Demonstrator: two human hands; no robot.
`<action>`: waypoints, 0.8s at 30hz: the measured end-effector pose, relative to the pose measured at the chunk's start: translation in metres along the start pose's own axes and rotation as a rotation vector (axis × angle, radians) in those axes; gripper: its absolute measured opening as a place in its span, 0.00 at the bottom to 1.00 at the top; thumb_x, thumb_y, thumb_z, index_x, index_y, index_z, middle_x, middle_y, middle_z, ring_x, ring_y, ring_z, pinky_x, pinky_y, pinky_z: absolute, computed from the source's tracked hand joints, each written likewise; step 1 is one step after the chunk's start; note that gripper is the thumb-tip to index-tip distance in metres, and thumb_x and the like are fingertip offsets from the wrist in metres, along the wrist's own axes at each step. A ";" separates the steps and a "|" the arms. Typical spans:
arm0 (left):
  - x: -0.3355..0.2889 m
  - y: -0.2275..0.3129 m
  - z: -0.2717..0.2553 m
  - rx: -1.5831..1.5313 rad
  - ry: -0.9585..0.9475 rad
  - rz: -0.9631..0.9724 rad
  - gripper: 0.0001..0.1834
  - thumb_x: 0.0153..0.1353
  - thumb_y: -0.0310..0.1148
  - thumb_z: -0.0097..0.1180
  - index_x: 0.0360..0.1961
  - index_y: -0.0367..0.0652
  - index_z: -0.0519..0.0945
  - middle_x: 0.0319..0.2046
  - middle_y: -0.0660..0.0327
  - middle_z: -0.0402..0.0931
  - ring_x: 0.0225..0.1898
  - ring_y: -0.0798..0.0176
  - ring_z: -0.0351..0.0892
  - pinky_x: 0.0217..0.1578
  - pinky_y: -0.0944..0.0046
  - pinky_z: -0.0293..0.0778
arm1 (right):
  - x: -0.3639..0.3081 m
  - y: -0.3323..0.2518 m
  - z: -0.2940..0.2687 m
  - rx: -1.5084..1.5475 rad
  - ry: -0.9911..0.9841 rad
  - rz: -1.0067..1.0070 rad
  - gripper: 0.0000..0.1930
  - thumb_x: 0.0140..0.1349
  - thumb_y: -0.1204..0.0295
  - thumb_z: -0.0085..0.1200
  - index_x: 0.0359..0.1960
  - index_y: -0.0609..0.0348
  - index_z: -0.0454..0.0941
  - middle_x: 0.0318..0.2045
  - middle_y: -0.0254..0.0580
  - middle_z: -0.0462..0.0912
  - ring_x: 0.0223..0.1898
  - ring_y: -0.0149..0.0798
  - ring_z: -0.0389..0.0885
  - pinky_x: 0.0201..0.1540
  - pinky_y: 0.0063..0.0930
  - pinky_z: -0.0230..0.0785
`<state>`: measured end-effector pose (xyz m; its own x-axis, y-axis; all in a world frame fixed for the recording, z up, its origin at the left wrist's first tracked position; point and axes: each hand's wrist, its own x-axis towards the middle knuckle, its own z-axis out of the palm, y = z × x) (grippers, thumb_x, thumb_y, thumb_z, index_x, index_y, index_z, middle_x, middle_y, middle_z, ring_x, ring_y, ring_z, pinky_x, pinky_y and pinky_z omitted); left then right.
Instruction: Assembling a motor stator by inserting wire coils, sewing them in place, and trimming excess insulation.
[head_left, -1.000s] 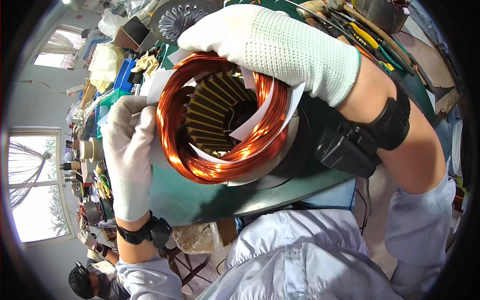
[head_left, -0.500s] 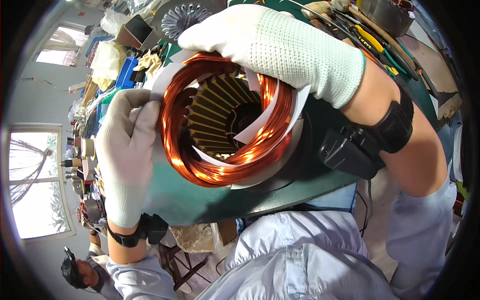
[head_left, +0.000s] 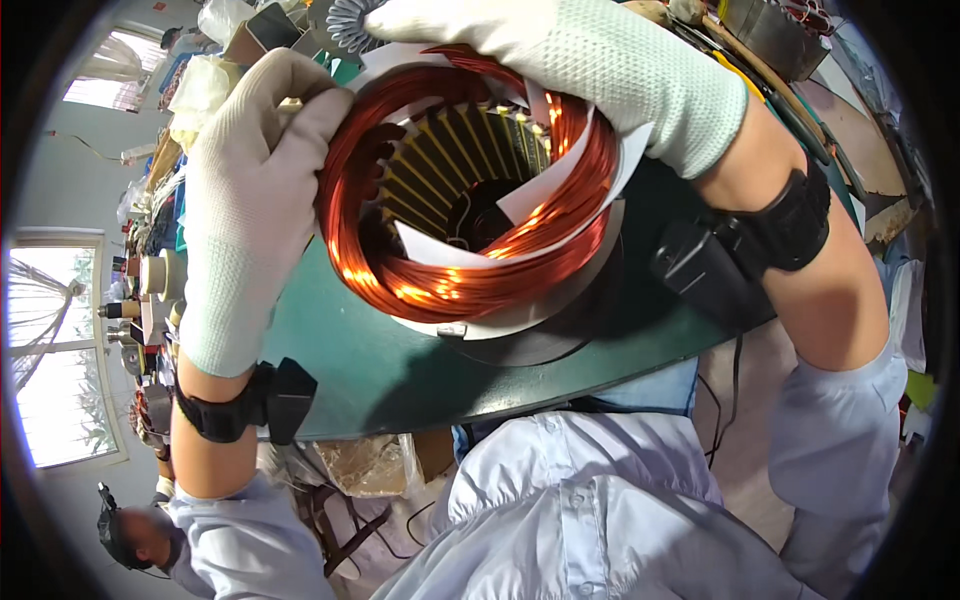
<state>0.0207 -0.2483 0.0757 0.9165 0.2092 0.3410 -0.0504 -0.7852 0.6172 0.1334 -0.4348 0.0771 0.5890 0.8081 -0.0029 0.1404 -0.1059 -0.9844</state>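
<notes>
A motor stator (head_left: 450, 175) stands on the bench with its bore facing me, dark inside with yellowish slot strips. Shiny copper windings (head_left: 440, 290) ring its near end. White insulating paper (head_left: 440, 247) sticks out between the windings, with another sheet (head_left: 628, 165) at the right side. At the upper left rim is my left hand (head_left: 250, 190), in a white knit glove, its fingers bent and pressed together against the winding; what they pinch is hidden. My gloved right hand (head_left: 580, 75) lies over the far side, curled around the windings; its fingertips are partly hidden.
The stator rests on a green bench top (head_left: 350, 375) with a curved near edge. Tools and a dark metal part (head_left: 770, 40) lie at the far right. Beyond the left hand are bags and spools (head_left: 160, 275). Another person (head_left: 150, 535) is at lower left.
My left hand has moved up along the rim, farther from me. The stator appears higher in view and tilted differently. My right hand has shifted slightly up and stays on the windings.
</notes>
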 end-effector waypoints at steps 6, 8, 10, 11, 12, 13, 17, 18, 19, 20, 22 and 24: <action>-0.014 0.014 -0.016 0.128 -0.096 -0.107 0.07 0.69 0.32 0.56 0.39 0.38 0.78 0.20 0.69 0.72 0.25 0.78 0.67 0.28 0.71 0.66 | -0.018 0.001 -0.010 -0.176 -0.159 -0.274 0.23 0.78 0.52 0.42 0.46 0.60 0.83 0.29 0.35 0.79 0.27 0.29 0.78 0.31 0.23 0.72; -0.002 0.003 -0.011 0.198 -0.046 0.077 0.07 0.70 0.32 0.56 0.39 0.39 0.78 0.17 0.66 0.67 0.23 0.76 0.66 0.28 0.70 0.67 | -0.004 0.003 0.003 -0.146 -0.093 -0.212 0.23 0.78 0.52 0.43 0.47 0.60 0.83 0.29 0.35 0.79 0.26 0.29 0.78 0.29 0.23 0.72; 0.000 -0.005 -0.013 0.152 -0.115 0.086 0.09 0.73 0.31 0.53 0.46 0.36 0.78 0.27 0.65 0.78 0.29 0.80 0.72 0.28 0.76 0.68 | -0.003 0.006 0.010 -0.175 -0.050 -0.209 0.23 0.78 0.53 0.43 0.47 0.60 0.83 0.29 0.35 0.79 0.25 0.29 0.78 0.28 0.22 0.72; 0.001 0.007 -0.015 0.206 -0.164 0.010 0.09 0.73 0.31 0.53 0.46 0.36 0.79 0.27 0.66 0.77 0.28 0.80 0.71 0.28 0.76 0.68 | -0.013 0.002 0.010 -0.230 0.006 -0.200 0.23 0.78 0.53 0.43 0.48 0.60 0.83 0.28 0.34 0.79 0.25 0.28 0.78 0.27 0.22 0.72; 0.001 0.023 -0.019 0.275 -0.215 -0.071 0.09 0.74 0.32 0.53 0.46 0.37 0.79 0.26 0.67 0.77 0.28 0.80 0.71 0.27 0.76 0.67 | -0.020 0.002 0.009 -0.303 0.060 -0.205 0.23 0.78 0.53 0.44 0.48 0.61 0.83 0.28 0.34 0.79 0.24 0.28 0.78 0.27 0.22 0.71; -0.006 0.040 -0.020 0.176 -0.235 -0.242 0.08 0.73 0.31 0.54 0.44 0.38 0.79 0.25 0.69 0.76 0.28 0.81 0.70 0.28 0.76 0.67 | -0.024 0.002 0.012 -0.351 0.091 -0.207 0.23 0.78 0.54 0.44 0.48 0.61 0.83 0.28 0.34 0.79 0.24 0.28 0.78 0.26 0.22 0.71; 0.002 0.005 -0.011 0.289 -0.080 0.205 0.07 0.73 0.31 0.53 0.42 0.37 0.77 0.25 0.69 0.74 0.29 0.80 0.69 0.32 0.76 0.69 | 0.005 0.014 -0.005 0.016 -0.193 -0.172 0.19 0.75 0.58 0.51 0.43 0.65 0.84 0.30 0.32 0.82 0.23 0.25 0.77 0.25 0.19 0.70; 0.003 -0.001 -0.013 0.307 -0.068 0.182 0.07 0.73 0.31 0.53 0.42 0.37 0.77 0.25 0.69 0.74 0.29 0.80 0.69 0.32 0.76 0.69 | 0.011 0.017 -0.003 -0.013 -0.104 -0.050 0.19 0.74 0.59 0.52 0.40 0.64 0.85 0.30 0.33 0.84 0.24 0.24 0.77 0.25 0.19 0.69; 0.004 -0.006 -0.016 0.265 -0.097 0.153 0.07 0.73 0.31 0.53 0.42 0.37 0.77 0.25 0.69 0.74 0.30 0.80 0.69 0.33 0.76 0.69 | 0.018 0.026 -0.001 -0.006 -0.144 -0.182 0.20 0.74 0.58 0.52 0.41 0.65 0.85 0.31 0.35 0.83 0.25 0.25 0.78 0.25 0.20 0.70; 0.007 -0.004 -0.014 0.202 -0.135 0.144 0.07 0.73 0.30 0.53 0.42 0.37 0.77 0.25 0.69 0.74 0.30 0.80 0.69 0.33 0.76 0.70 | 0.020 0.032 -0.002 -0.007 -0.159 -0.301 0.21 0.74 0.57 0.52 0.43 0.66 0.84 0.31 0.37 0.83 0.26 0.26 0.79 0.26 0.21 0.71; 0.004 0.031 -0.023 0.299 -0.271 0.076 0.06 0.74 0.29 0.52 0.43 0.36 0.77 0.28 0.68 0.75 0.31 0.80 0.71 0.35 0.76 0.71 | -0.012 -0.001 -0.025 -0.112 -0.225 -0.269 0.22 0.74 0.56 0.52 0.46 0.67 0.83 0.33 0.41 0.82 0.27 0.29 0.80 0.28 0.22 0.72; -0.005 0.027 -0.021 0.202 -0.258 -0.186 0.07 0.75 0.28 0.52 0.44 0.35 0.78 0.32 0.66 0.76 0.34 0.79 0.71 0.35 0.76 0.71 | -0.009 0.007 -0.017 -0.151 -0.361 -0.259 0.23 0.74 0.55 0.52 0.48 0.68 0.82 0.35 0.44 0.82 0.29 0.31 0.81 0.30 0.24 0.73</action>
<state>0.0069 -0.2581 0.1055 0.9737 0.2258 0.0308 0.1820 -0.8519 0.4911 0.1423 -0.4524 0.0731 0.2083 0.9661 0.1527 0.3765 0.0648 -0.9241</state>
